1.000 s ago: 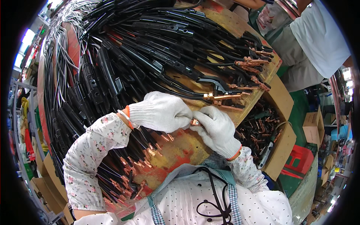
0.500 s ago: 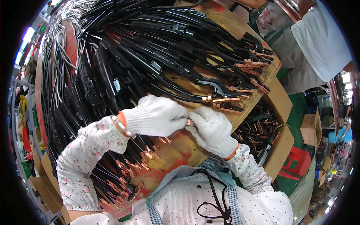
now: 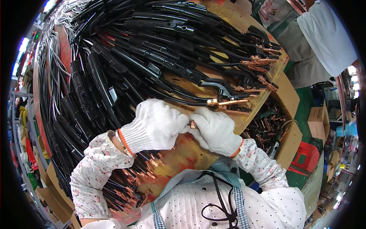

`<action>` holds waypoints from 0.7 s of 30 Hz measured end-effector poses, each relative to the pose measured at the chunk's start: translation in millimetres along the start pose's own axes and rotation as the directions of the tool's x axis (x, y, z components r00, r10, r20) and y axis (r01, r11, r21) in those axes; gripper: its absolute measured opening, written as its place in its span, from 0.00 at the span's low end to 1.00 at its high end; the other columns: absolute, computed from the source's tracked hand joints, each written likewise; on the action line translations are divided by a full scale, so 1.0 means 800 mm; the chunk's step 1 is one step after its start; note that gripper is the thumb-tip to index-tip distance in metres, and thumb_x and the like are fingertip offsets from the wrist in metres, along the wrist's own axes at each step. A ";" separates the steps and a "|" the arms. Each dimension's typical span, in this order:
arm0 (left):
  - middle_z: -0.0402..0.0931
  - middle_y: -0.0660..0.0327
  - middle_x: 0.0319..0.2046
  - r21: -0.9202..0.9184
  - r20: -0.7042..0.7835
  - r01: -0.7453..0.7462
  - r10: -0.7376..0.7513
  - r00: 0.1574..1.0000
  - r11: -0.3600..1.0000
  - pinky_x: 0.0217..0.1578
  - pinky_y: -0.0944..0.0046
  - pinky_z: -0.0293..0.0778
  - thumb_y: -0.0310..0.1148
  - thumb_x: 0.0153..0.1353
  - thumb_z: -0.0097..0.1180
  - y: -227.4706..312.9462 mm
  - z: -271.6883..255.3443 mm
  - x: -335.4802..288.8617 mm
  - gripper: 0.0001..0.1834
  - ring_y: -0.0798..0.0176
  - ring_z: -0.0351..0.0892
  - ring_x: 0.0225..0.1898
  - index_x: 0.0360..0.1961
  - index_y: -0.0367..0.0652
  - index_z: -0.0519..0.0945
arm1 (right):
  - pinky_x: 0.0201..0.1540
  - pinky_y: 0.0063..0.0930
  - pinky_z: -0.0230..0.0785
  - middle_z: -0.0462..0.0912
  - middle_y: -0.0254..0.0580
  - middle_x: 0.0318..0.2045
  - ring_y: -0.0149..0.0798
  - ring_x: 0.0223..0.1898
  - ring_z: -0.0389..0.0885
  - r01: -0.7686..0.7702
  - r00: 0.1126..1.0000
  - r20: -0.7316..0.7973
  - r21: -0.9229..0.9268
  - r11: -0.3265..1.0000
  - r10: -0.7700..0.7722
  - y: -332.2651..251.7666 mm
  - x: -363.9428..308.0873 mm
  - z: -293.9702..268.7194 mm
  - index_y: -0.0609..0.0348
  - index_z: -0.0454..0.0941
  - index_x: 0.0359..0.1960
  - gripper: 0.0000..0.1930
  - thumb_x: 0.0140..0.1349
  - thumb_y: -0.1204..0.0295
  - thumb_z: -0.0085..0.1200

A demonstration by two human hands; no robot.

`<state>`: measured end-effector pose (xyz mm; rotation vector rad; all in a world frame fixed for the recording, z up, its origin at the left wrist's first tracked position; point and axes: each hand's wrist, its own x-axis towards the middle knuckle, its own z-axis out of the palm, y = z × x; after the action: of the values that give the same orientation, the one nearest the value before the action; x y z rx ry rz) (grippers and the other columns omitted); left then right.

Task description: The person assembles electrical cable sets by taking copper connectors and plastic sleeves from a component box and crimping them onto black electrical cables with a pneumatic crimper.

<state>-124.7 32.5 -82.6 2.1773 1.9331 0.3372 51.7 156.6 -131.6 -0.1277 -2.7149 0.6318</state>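
Note:
Both my hands wear white knit gloves with orange cuffs and meet over the near part of the table. My right hand (image 3: 214, 129) is closed on a small copper piece (image 3: 193, 124), and only a bit of it shows between thumb and fingers. Right beside it, my left hand (image 3: 156, 125) is closed in a pinch, its fingertips touching the right ones; what it holds is hidden by the glove. Just beyond them lies a black tool with a spring and copper jaws (image 3: 225, 102), like a welding electrode holder. Bare copper ends (image 3: 152, 159) of several black cables lie below my left hand.
A pile of black handles and cables (image 3: 152, 57) covers most of the worn yellow table (image 3: 183, 154). Grey cables (image 3: 57, 57) hang along its left. On the right stand a cardboard box (image 3: 289, 147) of copper-jawed parts and a red plastic crate (image 3: 305, 158). Another person (image 3: 324, 38) stands far right.
My left hand has turned at the wrist, its back now showing more, and its forearm has shifted right. My right hand keeps its hold on the copper piece. The whole view has shifted slightly.

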 end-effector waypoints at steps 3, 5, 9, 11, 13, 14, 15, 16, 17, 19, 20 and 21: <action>0.76 0.61 0.19 0.001 0.035 0.019 -0.019 0.999 1.000 0.24 0.54 0.73 0.39 0.49 0.65 0.001 -0.002 0.000 0.09 0.51 0.79 0.22 0.24 0.48 0.79 | 0.27 0.36 0.72 0.76 0.38 0.34 0.42 0.26 0.80 0.001 1.000 0.016 -0.011 1.000 -0.001 -0.002 0.000 -0.002 0.53 0.75 0.42 0.16 0.56 0.62 0.64; 0.78 0.61 0.21 -0.009 0.068 0.046 -0.045 0.997 0.999 0.25 0.54 0.74 0.40 0.50 0.65 0.001 -0.004 0.001 0.09 0.51 0.80 0.23 0.28 0.48 0.80 | 0.29 0.36 0.72 0.77 0.38 0.35 0.43 0.28 0.81 -0.023 0.999 0.025 -0.001 1.000 0.023 -0.004 -0.001 -0.003 0.53 0.76 0.43 0.16 0.56 0.62 0.64; 0.83 0.60 0.28 -0.076 0.047 0.050 -0.047 0.998 0.996 0.28 0.54 0.76 0.44 0.52 0.66 -0.011 0.012 -0.010 0.16 0.51 0.82 0.28 0.40 0.50 0.84 | 0.38 0.37 0.74 0.81 0.41 0.39 0.46 0.36 0.82 -0.041 0.998 -0.053 0.029 0.999 0.043 -0.018 -0.002 -0.032 0.55 0.78 0.47 0.21 0.53 0.62 0.66; 0.83 0.60 0.30 -0.086 0.091 0.078 -0.070 0.993 0.993 0.28 0.54 0.77 0.46 0.52 0.66 -0.006 -0.001 -0.002 0.19 0.52 0.83 0.29 0.43 0.52 0.83 | 0.46 0.37 0.74 0.83 0.44 0.40 0.48 0.41 0.82 -0.145 0.931 -0.355 -0.133 0.980 0.089 0.003 -0.061 -0.053 0.58 0.79 0.49 0.23 0.50 0.70 0.69; 0.84 0.61 0.31 -0.089 0.150 0.106 -0.092 0.984 0.990 0.28 0.55 0.77 0.48 0.53 0.66 0.001 -0.008 0.004 0.21 0.53 0.84 0.30 0.46 0.53 0.83 | 0.51 0.38 0.74 0.78 0.52 0.48 0.49 0.47 0.79 -0.529 0.748 -0.516 -0.084 0.845 0.417 0.035 -0.132 -0.067 0.64 0.75 0.55 0.19 0.61 0.77 0.60; 0.84 0.62 0.31 -0.076 0.146 0.113 -0.101 0.984 0.991 0.27 0.55 0.77 0.50 0.53 0.65 0.002 -0.008 0.006 0.22 0.54 0.84 0.30 0.47 0.54 0.83 | 0.52 0.39 0.74 0.77 0.53 0.50 0.53 0.48 0.80 -0.690 0.641 -0.585 -0.154 0.708 0.497 0.058 -0.163 -0.071 0.63 0.74 0.57 0.21 0.63 0.74 0.59; 0.83 0.62 0.31 -0.062 0.139 0.118 -0.109 0.984 0.991 0.26 0.55 0.77 0.51 0.54 0.65 0.003 -0.009 0.007 0.22 0.55 0.84 0.30 0.48 0.55 0.83 | 0.55 0.42 0.72 0.75 0.55 0.54 0.57 0.52 0.78 -0.846 0.470 -0.623 -0.115 0.521 0.626 0.080 -0.200 -0.072 0.61 0.71 0.61 0.25 0.63 0.70 0.60; 0.82 0.64 0.30 -0.070 0.071 0.083 -0.078 0.994 0.994 0.25 0.56 0.77 0.53 0.55 0.63 0.000 -0.003 0.004 0.22 0.56 0.84 0.29 0.48 0.58 0.82 | 0.57 0.46 0.70 0.72 0.60 0.56 0.60 0.54 0.75 -0.907 0.420 -0.614 -0.280 0.314 0.668 0.104 -0.248 -0.071 0.60 0.67 0.64 0.31 0.60 0.65 0.62; 0.82 0.64 0.30 -0.068 0.060 0.092 -0.088 0.994 0.993 0.25 0.56 0.77 0.53 0.55 0.63 -0.001 -0.002 0.003 0.22 0.56 0.84 0.29 0.48 0.58 0.82 | 0.58 0.49 0.67 0.70 0.65 0.56 0.62 0.55 0.73 -0.948 0.307 -0.533 -0.248 0.202 0.788 0.123 -0.296 -0.072 0.60 0.63 0.67 0.38 0.56 0.62 0.64; 0.81 0.65 0.30 -0.053 0.039 0.046 -0.044 0.998 0.998 0.24 0.57 0.77 0.53 0.56 0.62 0.002 0.003 0.016 0.20 0.57 0.83 0.27 0.48 0.60 0.83 | 0.54 0.52 0.69 0.76 0.64 0.52 0.64 0.49 0.78 -0.987 0.028 -0.518 -0.149 -0.059 0.855 0.151 -0.396 -0.057 0.63 0.64 0.65 0.40 0.52 0.59 0.65; 0.81 0.65 0.30 -0.048 0.028 0.027 -0.025 0.999 0.998 0.24 0.57 0.77 0.53 0.56 0.62 0.007 0.005 0.018 0.20 0.57 0.83 0.27 0.48 0.60 0.83 | 0.51 0.50 0.71 0.80 0.61 0.47 0.60 0.45 0.81 -0.995 -0.074 -0.461 -0.025 -0.097 0.884 0.153 -0.424 -0.054 0.65 0.66 0.62 0.38 0.52 0.59 0.65; 0.81 0.65 0.29 -0.028 0.053 0.062 -0.060 0.997 0.998 0.24 0.56 0.77 0.53 0.57 0.61 0.012 0.002 0.013 0.18 0.57 0.83 0.27 0.47 0.61 0.83 | 0.50 0.47 0.72 0.81 0.60 0.46 0.58 0.46 0.82 -0.998 -0.067 -0.395 0.041 -0.055 0.916 0.148 -0.427 -0.058 0.66 0.67 0.60 0.36 0.52 0.59 0.65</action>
<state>-114.0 41.6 -81.0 2.0827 1.9493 0.2933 388.9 225.6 -252.7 -2.2827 -1.8114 0.4143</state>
